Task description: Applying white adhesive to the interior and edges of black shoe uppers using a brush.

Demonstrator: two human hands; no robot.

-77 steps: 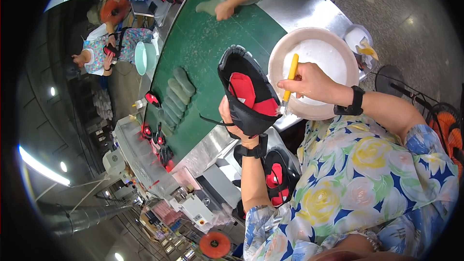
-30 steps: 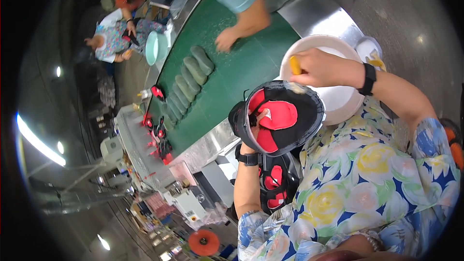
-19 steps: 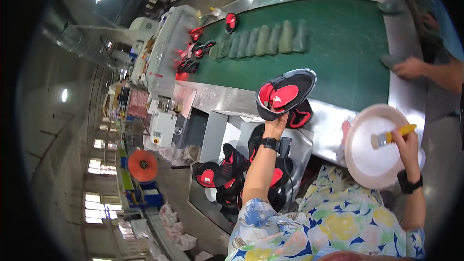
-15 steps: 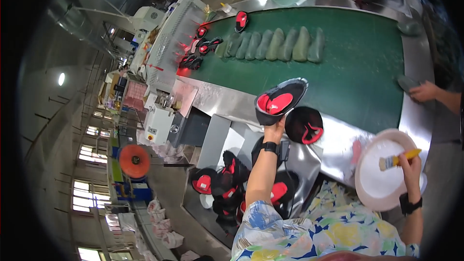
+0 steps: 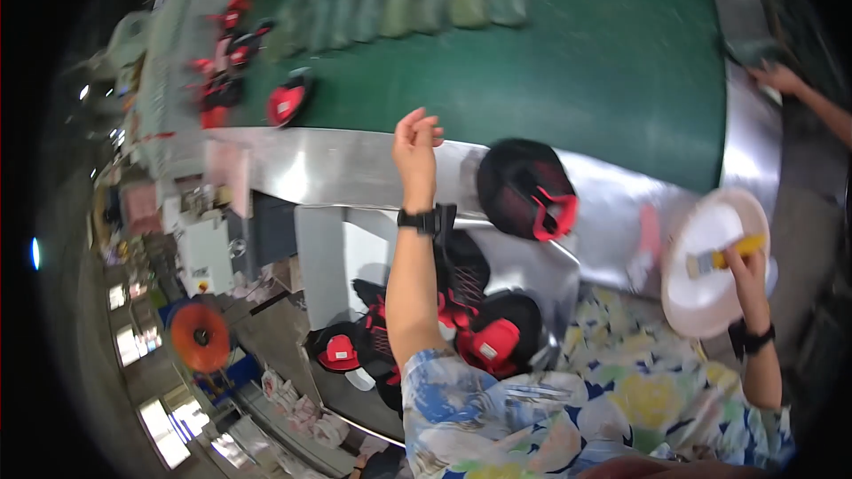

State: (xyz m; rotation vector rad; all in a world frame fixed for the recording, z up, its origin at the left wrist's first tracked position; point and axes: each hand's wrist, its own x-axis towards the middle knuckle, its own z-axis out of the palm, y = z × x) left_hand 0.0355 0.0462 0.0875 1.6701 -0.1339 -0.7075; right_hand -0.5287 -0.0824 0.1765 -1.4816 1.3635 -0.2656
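Observation:
My left hand (image 5: 417, 142) is over the metal edge of the green belt, fingers loosely curled and a little apart, nothing in them. Farther left, a black shoe upper with a red insole (image 5: 286, 102) rests on the belt (image 5: 612, 53). A second black upper with a red collar (image 5: 528, 191) sits on the metal ledge, to the right of my left forearm. On the right, my right hand (image 5: 751, 277) grips a paintbrush (image 5: 744, 247) by its yellow handle. Its bristles are over the white basin (image 5: 683, 302).
Several grey-green foot-shaped pieces (image 5: 399, 0) line the belt's far side. More uppers (image 5: 229, 58) lie at its left end. Below my left arm, a grey bin (image 5: 324, 257) holds several black-and-red uppers (image 5: 501, 341). Another person's hand (image 5: 781, 78) is at the right edge.
My left hand has let go of the shoe upper, which now lies on the belt to the left. The view has shifted. My right hand still holds the paintbrush over the basin.

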